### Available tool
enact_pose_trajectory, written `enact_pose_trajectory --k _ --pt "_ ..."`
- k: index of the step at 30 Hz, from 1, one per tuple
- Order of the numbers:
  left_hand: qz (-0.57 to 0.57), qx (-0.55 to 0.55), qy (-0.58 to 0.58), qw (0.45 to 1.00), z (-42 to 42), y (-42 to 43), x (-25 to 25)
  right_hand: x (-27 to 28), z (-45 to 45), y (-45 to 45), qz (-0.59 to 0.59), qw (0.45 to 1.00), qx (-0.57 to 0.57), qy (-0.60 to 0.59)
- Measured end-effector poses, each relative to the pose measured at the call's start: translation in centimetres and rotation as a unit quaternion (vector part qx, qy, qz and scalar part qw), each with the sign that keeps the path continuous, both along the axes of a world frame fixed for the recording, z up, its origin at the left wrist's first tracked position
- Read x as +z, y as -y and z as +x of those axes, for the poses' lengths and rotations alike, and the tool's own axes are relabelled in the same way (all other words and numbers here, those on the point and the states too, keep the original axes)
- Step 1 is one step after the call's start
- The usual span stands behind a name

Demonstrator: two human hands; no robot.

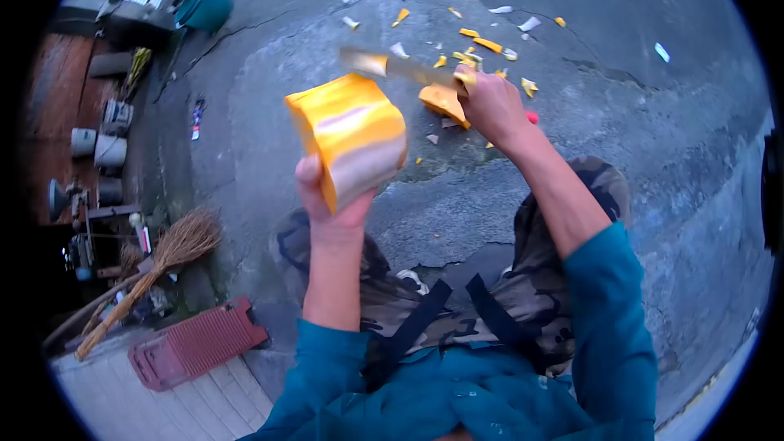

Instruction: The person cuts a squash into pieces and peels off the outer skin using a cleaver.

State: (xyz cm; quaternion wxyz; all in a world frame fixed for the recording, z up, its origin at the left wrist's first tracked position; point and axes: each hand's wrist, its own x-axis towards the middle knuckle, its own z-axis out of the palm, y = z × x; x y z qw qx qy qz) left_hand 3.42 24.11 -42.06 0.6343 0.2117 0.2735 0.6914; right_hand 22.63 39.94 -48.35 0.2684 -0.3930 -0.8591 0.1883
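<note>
My left hand (pixel 339 200) grips a large chunk of pumpkin (pixel 351 131) from below, fingers wrapped under it and thumb on its left side. Its flesh is bright orange-yellow, with strips of pale rind left on the near side. Closed around a handle, my right hand (pixel 494 110) holds a knife (pixel 408 71) whose blade, blurred by motion, points left just above the chunk. A red handle end shows past the fist. Whether the blade touches the chunk I cannot tell. Behind the right hand, another orange pumpkin piece (pixel 443 104) lies on the ground.
Yellow and whitish peel scraps (pixel 487 45) are scattered over the concrete ground (pixel 278 98) ahead. To the left are a green bucket (pixel 204 6), small pots (pixel 111 150), a straw broom (pixel 184 241) and a reddish ribbed tile (pixel 196 345). Camouflage-clad knees flank my arms.
</note>
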Motion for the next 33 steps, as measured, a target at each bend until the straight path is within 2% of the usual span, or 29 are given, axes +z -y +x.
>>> enact_pose_trajectory --k 1,4,6,7,9,10,12,20,25,33 --pt "0.035 -0.025 -0.078 0.996 1.1 -0.2 1.2 -0.1 -0.1 -0.5 -0.057 0.991 -0.075 0.100" --pt "-0.001 0.058 -0.103 0.993 1.0 0.1 0.4 1.3 -1.4 0.6 -0.075 0.996 -0.038 -0.012" --pt "0.009 0.014 0.011 1.000 -0.4 -0.4 0.1 3.4 -1.6 1.8 -0.083 0.993 0.004 -0.087" --pt "0.009 0.021 0.009 1.000 -1.0 -0.1 -0.1 4.3 -1.6 2.8 -0.084 0.993 0.010 -0.088" --pt "0.023 0.012 0.036 0.999 -2.0 0.1 -1.5 5.9 -1.5 4.2 0.064 0.975 0.098 -0.188" --pt "-0.064 0.179 0.081 0.978 -0.6 0.6 -2.3 6.7 -1.5 4.5 0.105 0.971 0.127 -0.176" --pt "-0.086 0.104 0.068 0.989 -0.8 1.5 -2.0 7.6 -1.6 5.4 0.170 0.960 0.163 -0.148" --pt "-0.083 -0.003 0.081 0.993 -0.3 1.2 -0.3 8.5 -1.0 6.2 0.157 0.953 0.211 -0.149" --pt "-0.081 -0.042 0.076 0.993 0.5 0.3 0.0 8.3 -0.1 6.5 0.167 0.959 0.185 -0.134" --pt "-0.089 -0.040 0.080 0.992 1.3 0.6 -0.1 8.5 0.3 6.0 0.195 0.954 0.179 -0.142"
